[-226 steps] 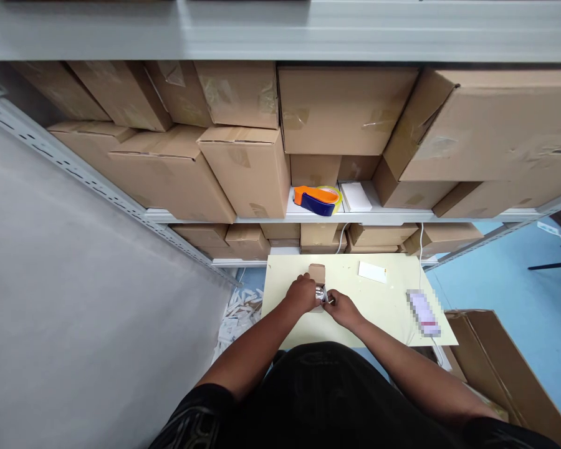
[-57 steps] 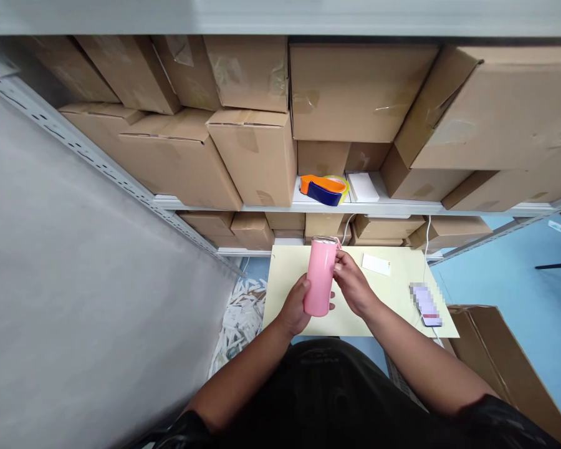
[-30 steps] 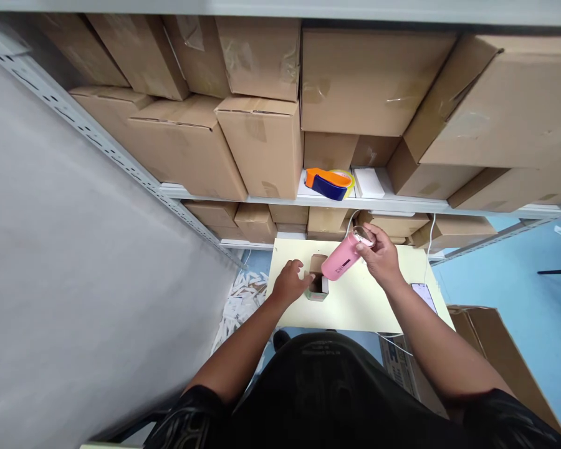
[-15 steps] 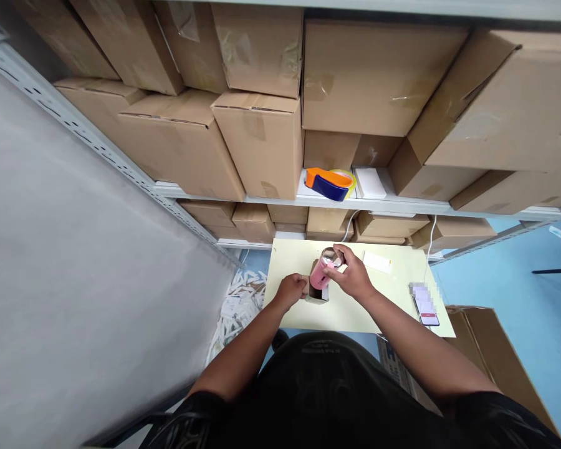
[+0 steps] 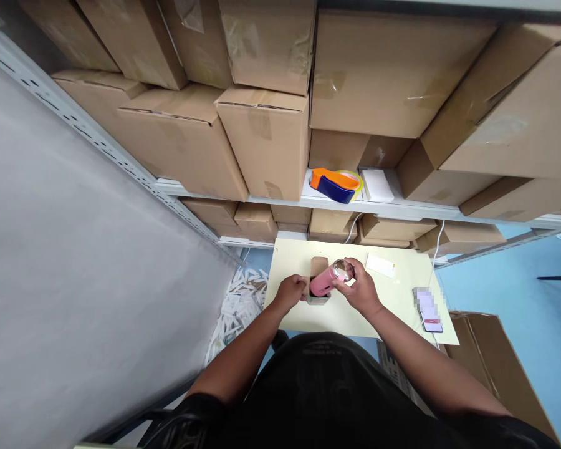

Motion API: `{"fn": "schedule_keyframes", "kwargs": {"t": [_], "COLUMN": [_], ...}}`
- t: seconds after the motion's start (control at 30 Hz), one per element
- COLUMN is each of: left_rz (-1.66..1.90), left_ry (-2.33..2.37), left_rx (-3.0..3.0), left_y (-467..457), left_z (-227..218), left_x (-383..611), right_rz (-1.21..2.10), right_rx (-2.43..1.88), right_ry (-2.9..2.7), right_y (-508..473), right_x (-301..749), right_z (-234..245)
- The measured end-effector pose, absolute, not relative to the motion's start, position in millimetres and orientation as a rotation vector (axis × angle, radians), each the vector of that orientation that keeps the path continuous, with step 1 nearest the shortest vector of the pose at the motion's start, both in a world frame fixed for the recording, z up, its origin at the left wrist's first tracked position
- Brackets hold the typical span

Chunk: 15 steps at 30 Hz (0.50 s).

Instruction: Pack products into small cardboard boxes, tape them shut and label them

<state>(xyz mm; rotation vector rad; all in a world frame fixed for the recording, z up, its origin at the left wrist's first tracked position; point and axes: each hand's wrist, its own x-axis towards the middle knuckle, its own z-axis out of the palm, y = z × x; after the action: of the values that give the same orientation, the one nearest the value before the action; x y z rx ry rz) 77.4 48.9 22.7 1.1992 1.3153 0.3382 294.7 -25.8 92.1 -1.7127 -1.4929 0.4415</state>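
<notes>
A pink tumbler (image 5: 324, 282) with a clear lid leans partly inside a small open cardboard box (image 5: 317, 267) on the pale yellow table (image 5: 393, 308). My right hand (image 5: 361, 291) is closed round the tumbler's upper end, near the lid. My left hand (image 5: 290, 292) grips the left side of the small box. The tumbler's lower end is hidden inside the box.
A white card (image 5: 380, 265) lies on the table behind my right hand; a phone (image 5: 429, 310) on a cable sits at the right edge. On the shelf are a tape dispenser (image 5: 334, 184), a white box (image 5: 377, 185), several large cartons. Paper strips (image 5: 237, 302) litter the floor left.
The pink tumbler, held tilted above the small box a second ago, has gone lower into it. My left hand has stayed on the box.
</notes>
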Motion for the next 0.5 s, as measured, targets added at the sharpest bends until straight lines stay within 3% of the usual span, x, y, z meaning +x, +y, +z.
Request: {"fn": "schedule_keyframes", "kwargs": {"t": [0.5], "left_rz": [0.364], "left_ry": [1.212], "left_rx": [1.272], "left_y": [41], "left_z": [34], "left_x": [95], "right_rz": [0.434], "right_rx": [-1.745], "right_ry": [-2.023], "right_y": [-26], "right_x": [285], "right_z": [35]}}
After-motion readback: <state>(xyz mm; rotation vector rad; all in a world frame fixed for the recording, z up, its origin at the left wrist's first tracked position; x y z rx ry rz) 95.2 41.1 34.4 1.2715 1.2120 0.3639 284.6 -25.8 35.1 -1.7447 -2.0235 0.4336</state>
